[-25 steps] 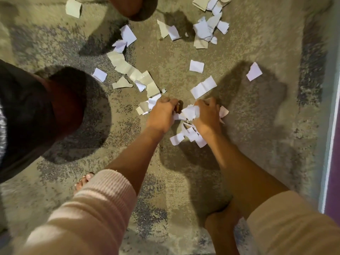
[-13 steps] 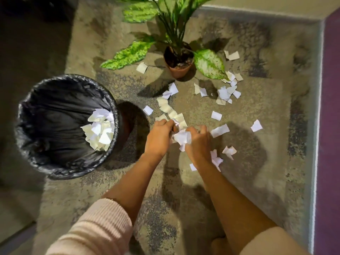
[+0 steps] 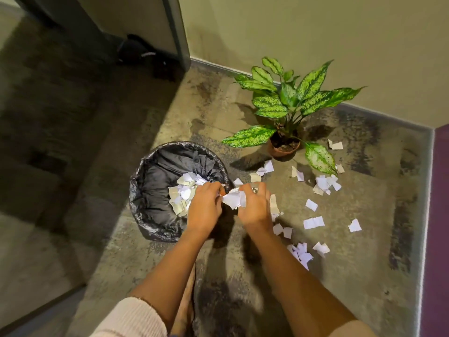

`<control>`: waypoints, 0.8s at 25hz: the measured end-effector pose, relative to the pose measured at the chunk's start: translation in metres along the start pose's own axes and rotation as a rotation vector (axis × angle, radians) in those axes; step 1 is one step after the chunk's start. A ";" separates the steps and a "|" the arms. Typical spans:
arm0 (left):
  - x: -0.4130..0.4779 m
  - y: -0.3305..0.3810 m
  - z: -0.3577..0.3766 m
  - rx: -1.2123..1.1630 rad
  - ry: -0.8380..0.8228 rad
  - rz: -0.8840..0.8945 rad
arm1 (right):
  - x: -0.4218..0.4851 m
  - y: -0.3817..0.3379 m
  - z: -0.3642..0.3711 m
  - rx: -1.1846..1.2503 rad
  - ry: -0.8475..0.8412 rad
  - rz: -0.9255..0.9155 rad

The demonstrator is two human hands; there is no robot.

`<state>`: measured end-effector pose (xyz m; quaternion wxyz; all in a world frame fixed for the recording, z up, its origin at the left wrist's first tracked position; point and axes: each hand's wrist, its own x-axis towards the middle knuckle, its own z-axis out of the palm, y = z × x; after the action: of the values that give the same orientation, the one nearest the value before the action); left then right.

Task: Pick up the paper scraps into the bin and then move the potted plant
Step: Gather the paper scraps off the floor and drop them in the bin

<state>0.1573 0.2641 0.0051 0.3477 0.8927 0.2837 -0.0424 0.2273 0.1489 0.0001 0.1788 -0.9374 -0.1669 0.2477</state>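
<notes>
1. My left hand (image 3: 205, 203) and my right hand (image 3: 252, 205) are pressed toward each other, fingers curled shut around a shared wad of paper scraps (image 3: 234, 199) held between them.
2. Both forearms reach forward and down from pale sleeves; the left hand hangs over the near right side of the bin (image 3: 150, 210), while the right hand sits just past its rim, above the floor.
3. The bin, lined with a black bag, already holds a pile of scraps (image 3: 183, 193).
4. I judge the main risk to be spillage: the wad sits about at the rim, so letting go here could drop pieces outside, and loose edges could slip from between my palms.
5. Many loose scraps (image 3: 313, 222) lie on the mottled floor (image 3: 364, 239) to my right, some near the plant.
6. The potted plant (image 3: 284, 144) stands upright beyond the bin, near the wall (image 3: 267, 32). Its low leaves overhang a few scraps, so reaching under them could tip the pot.
</notes>
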 end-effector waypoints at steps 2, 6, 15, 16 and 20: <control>-0.002 -0.015 -0.021 0.000 0.029 -0.030 | 0.000 -0.023 0.006 -0.015 -0.023 -0.024; -0.005 -0.051 -0.050 0.015 0.084 -0.106 | 0.003 -0.064 0.026 -0.014 -0.049 -0.087; -0.008 -0.110 -0.065 -0.034 0.092 -0.223 | 0.008 -0.110 0.065 -0.018 -0.070 -0.204; -0.009 -0.114 -0.064 -0.041 0.091 -0.226 | 0.009 -0.111 0.067 -0.018 -0.083 -0.209; -0.012 -0.123 -0.061 0.016 0.017 -0.224 | 0.012 -0.109 0.072 0.000 -0.186 -0.187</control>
<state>0.0741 0.3708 -0.0189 0.3315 0.8583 0.3843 -0.0758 0.1747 0.2679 -0.0177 0.1846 -0.8908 -0.2695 0.3159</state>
